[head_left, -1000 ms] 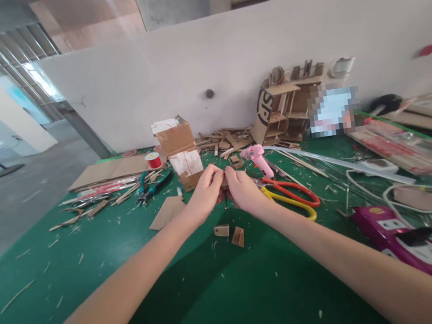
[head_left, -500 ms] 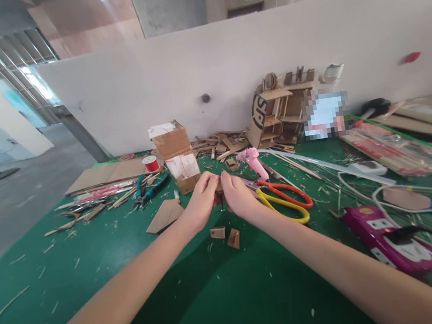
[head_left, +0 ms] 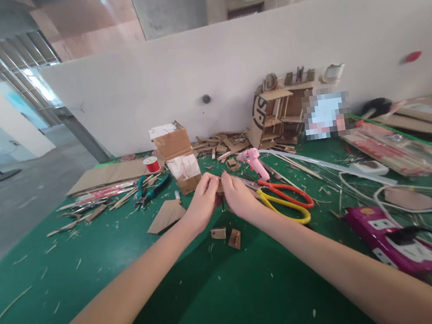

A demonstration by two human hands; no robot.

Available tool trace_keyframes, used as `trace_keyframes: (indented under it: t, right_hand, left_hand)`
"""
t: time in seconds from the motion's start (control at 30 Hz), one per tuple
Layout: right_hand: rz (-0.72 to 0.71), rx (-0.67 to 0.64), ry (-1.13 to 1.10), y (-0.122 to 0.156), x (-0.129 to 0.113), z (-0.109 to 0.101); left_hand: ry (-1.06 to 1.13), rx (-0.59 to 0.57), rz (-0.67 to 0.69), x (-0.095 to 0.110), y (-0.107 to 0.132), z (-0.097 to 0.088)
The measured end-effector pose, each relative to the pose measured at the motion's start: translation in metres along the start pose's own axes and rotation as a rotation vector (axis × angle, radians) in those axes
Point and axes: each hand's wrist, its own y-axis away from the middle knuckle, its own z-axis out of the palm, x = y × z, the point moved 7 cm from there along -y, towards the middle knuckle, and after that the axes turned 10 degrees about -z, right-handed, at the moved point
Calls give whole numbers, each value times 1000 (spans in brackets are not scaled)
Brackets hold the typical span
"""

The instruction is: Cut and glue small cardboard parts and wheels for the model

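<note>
Both hands meet over the middle of the green table, fingers bent and close together. My left hand [head_left: 202,200] and my right hand [head_left: 240,196] pinch a small brown cardboard piece [head_left: 220,187] between them, mostly covered by the fingers. Below it a thin, nail-like pin [head_left: 223,205] points downward; its upper end is hidden. Two small cut pieces lie on the table just nearer to me: a cardboard piece with a hole [head_left: 218,233] and a folded cardboard piece [head_left: 234,239]. Right beside my right hand lie scissors [head_left: 306,217] with orange and yellow handles.
A pink glue gun [head_left: 257,164] lies behind the scissors. Left stand a folded cardboard structure [head_left: 173,144] and a red thread spool [head_left: 151,164], near teal-handled pliers [head_left: 159,188]. A cardboard shelf model [head_left: 261,115] stands at the back. A purple power strip [head_left: 405,248] with cables lies right.
The view has shifted very slightly. Both hands keep the same pinch on the cardboard piece, and nothing on the table has visibly moved.
</note>
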Motion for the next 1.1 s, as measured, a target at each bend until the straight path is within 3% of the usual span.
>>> trace_keyframes:
  t: [0.37, 0.63, 1.1]
  right_hand:
    - [71, 59, -57, 2, 3, -3]
    - [107, 46, -106, 7, 21, 9]
    - [114, 62, -296, 9, 32, 21]
  left_hand:
    - [-15, -11, 2, -3, -1, -1]
    - [-59, -25, -53, -21, -7, -3]
    - [111, -21, -91, -21, -6, -4]
